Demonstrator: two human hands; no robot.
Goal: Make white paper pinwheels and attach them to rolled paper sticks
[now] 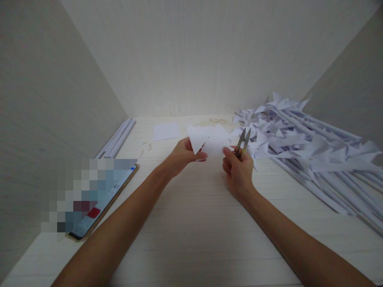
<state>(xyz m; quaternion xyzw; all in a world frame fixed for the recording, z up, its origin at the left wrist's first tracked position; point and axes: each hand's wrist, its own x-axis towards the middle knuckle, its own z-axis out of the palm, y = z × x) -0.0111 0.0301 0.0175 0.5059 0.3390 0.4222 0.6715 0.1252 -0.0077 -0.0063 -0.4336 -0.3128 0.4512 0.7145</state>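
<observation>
A white piece of paper (216,142) with a slit and a small dark dot is held up between my hands. My left hand (183,156) grips its left side, fingers behind the sheet and near the cut. In my right hand (240,172) is a pair of thread snips (245,140), blades pointing up and apart. The thumb and finger of that same hand are also at the paper's lower right corner, where they seem to pinch it. Parts of the fingers are hidden by the paper and the snips.
White paper pinwheels on rolled paper sticks (299,139) are heaped at the right. A flat paper square (166,131) lies at the back left, near rolled paper sticks (121,137). A phone (113,195), partly blurred out, is at the left. Walls (179,59) enclose the table.
</observation>
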